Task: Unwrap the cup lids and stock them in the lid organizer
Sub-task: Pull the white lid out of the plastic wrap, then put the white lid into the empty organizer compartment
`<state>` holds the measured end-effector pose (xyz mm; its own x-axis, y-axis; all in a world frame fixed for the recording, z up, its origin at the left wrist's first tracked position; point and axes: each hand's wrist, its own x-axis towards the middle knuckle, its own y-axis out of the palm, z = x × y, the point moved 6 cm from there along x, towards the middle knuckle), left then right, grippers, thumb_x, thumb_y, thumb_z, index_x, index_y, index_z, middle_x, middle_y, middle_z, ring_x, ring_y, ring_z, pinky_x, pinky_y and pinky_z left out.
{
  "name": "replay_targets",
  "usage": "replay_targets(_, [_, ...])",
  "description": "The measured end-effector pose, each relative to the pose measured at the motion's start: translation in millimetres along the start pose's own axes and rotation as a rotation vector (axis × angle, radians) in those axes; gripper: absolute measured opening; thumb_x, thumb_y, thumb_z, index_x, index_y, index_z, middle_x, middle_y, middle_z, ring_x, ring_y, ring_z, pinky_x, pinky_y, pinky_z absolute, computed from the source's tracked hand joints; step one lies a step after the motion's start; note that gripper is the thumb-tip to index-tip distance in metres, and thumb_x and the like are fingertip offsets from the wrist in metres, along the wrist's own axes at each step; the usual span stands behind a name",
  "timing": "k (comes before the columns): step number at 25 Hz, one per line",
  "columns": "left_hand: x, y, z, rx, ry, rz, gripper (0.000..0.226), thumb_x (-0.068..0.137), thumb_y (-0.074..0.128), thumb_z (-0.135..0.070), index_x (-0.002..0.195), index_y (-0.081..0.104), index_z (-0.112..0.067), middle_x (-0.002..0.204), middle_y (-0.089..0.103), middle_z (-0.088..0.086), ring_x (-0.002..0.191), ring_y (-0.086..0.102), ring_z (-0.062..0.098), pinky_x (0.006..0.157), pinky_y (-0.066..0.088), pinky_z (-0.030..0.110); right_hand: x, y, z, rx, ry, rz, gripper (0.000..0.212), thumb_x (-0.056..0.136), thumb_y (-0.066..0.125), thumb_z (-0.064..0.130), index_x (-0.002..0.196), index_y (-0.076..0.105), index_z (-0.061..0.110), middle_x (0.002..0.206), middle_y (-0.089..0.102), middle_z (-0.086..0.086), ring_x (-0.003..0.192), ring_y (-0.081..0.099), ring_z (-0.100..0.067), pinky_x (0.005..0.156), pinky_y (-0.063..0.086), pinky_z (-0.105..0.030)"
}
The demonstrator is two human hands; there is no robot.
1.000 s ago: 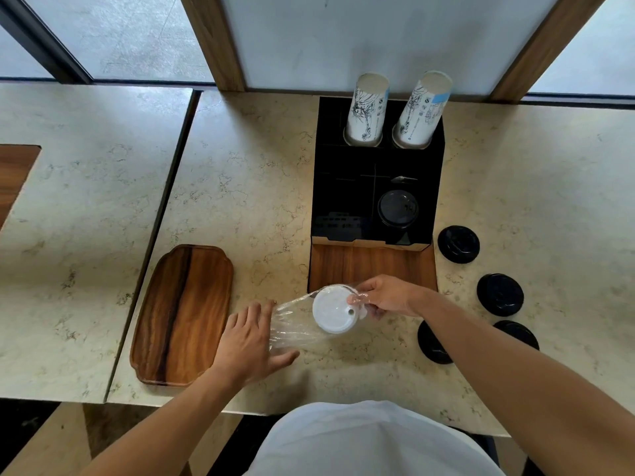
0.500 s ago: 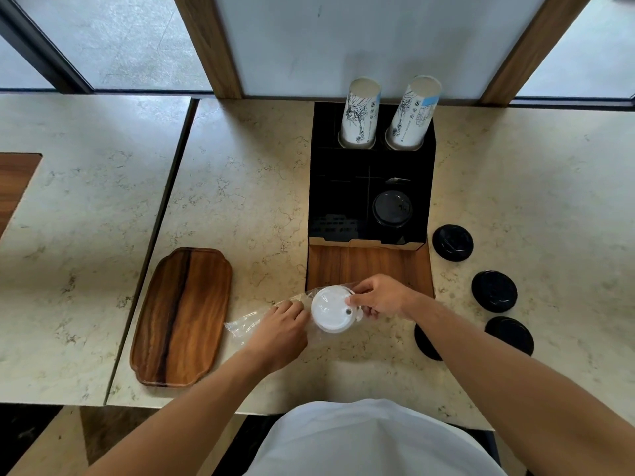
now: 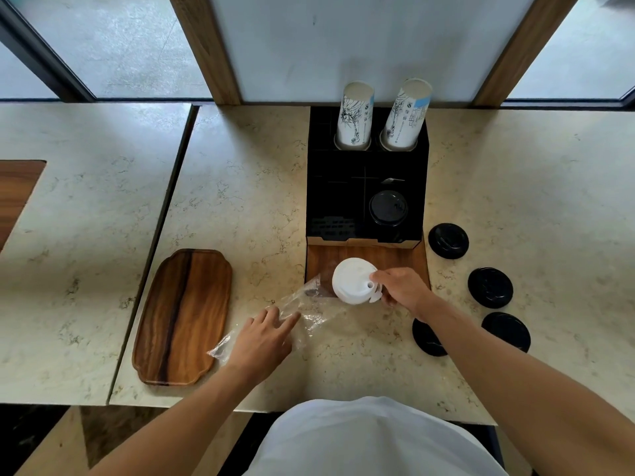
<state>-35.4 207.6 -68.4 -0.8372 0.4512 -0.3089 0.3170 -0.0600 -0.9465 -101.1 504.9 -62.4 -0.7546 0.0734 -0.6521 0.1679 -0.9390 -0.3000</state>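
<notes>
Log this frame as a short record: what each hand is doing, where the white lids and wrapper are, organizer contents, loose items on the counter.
left hand: open, fingers resting on the plastic wrapper
right hand: grip on the white lid stack, pulled clear of the wrapper
lid organizer: two paper cup stacks at back, black lid in front right slot
counter: four loose black lids on the right, wooden tray on the left

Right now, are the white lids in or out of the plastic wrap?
Out: the right hand holds the white lids clear of the plastic wrap, which lies slack under the left hand.
</notes>
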Motion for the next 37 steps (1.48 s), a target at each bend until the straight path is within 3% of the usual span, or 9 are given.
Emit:
replay_targets(4, [-7.2,2.4,10.3,-0.037,-0.19,0.021,0.061,0.098,0.053,-0.048,0.152,0.039,-0.023,0.129,0.058,0.012,0.106,0.059,0.028,0.075,0.05,0.036,-0.9,7.1,-3.1,0.093,0.003,-0.024,0.025,0.097,0.065,0.032,0.094,0.075,0.009,0.064,0.07,-0.005,0.05,0.055,-0.013,0.049,0.045,-0.021])
replay_targets(12, [-26.8,-1.5,40.9,-0.199,-0.587,-0.047,0.049,0.097,0.052,-0.043,0.138,0.046,-0.017,0.116,0.056,0.008,0.095,0.06,0.023,0.053,0.035,0.028,-3.0,37.8,-5.2,0.158,-0.012,0.029,0.028,0.093,0.069,0.034,0.099,0.076,0.008,0.076,0.077,-0.014,0.058,0.062,-0.017,0.051,0.051,-0.025])
replay_targets(15, [-26.7,-3.9,42.0,-0.214,-0.604,-0.075,0.041,0.097,0.051,-0.04,0.131,0.049,-0.017,0.105,0.052,0.005,0.085,0.055,0.02,0.048,0.03,0.026,-4.5,46.7,-3.9,0.15,-0.003,0.047,0.028,0.093,0.07,0.035,0.104,0.073,0.009,0.089,0.077,-0.02,0.064,0.064,-0.02,0.054,0.052,-0.028])
replay_targets(20, [-14.9,-32.8,26.7,-0.181,-0.354,-0.285,0.024,0.095,0.064,-0.025,0.112,0.069,-0.008,0.095,0.067,0.01,0.078,0.06,0.025,0.063,0.052,0.037,-8.2,49.4,-3.3,0.17,0.01,0.026,0.029,0.091,0.073,0.037,0.102,0.074,0.01,0.089,0.078,-0.015,0.065,0.063,-0.016,0.054,0.051,-0.026])
replay_targets(24, [8.5,-50.0,11.7,-0.692,-0.427,-0.324,0.021,0.101,0.059,-0.034,0.099,0.071,-0.017,0.091,0.067,-0.004,0.081,0.065,0.014,0.064,0.046,0.024,-12.5,48.1,-4.4,0.21,0.028,-0.009,0.028,0.091,0.073,0.039,0.102,0.074,0.013,0.089,0.075,-0.007,0.068,0.061,-0.015,0.054,0.049,-0.023])
replay_targets(28, [39.9,-45.5,-9.6,-1.327,-0.559,-0.184,0.035,0.099,0.063,-0.041,0.121,0.069,-0.015,0.106,0.075,0.002,0.092,0.074,0.015,0.065,0.061,0.025,-16.0,47.2,4.4,0.267,0.006,-0.007,0.032,0.092,0.073,0.039,0.108,0.074,0.011,0.104,0.077,-0.011,0.091,0.07,-0.025,0.068,0.052,-0.031])
replay_targets(31, [57.7,-53.9,-19.6,-1.441,-0.563,-0.252,0.033,0.102,0.062,-0.031,0.126,0.069,-0.011,0.11,0.077,0.007,0.088,0.077,0.014,0.075,0.065,0.032,-18.3,42.7,20.0,0.276,-0.038,-0.031,0.039,0.092,0.072,0.04,0.117,0.072,0.01,0.111,0.076,-0.011,0.103,0.072,-0.028,0.077,0.055,-0.033])
replay_targets(35, [79.0,-72.5,-17.9,-1.417,-0.579,-0.316,0.03,0.101,0.063,-0.033,0.122,0.071,-0.015,0.1,0.075,-0.007,0.078,0.076,0.003,0.066,0.059,0.018,-21.3,27.2,45.6,0.271,-0.09,-0.153,0.038,0.092,0.072,0.041,0.12,0.06,0.019,0.115,0.072,-0.007,0.098,0.074,-0.024,0.082,0.063,-0.036])
replay_targets(37, [92.6,-82.9,-14.6,-1.427,-0.559,-0.345,0.028,0.1,0.065,-0.033,0.121,0.072,-0.015,0.096,0.075,-0.01,0.078,0.075,0.001,0.069,0.06,0.019,-19.6,20.1,55.4,0.303,-0.094,-0.209,0.038,0.092,0.073,0.039,0.119,0.058,0.016,0.116,0.072,-0.008,0.097,0.074,-0.024,0.083,0.063,-0.037])
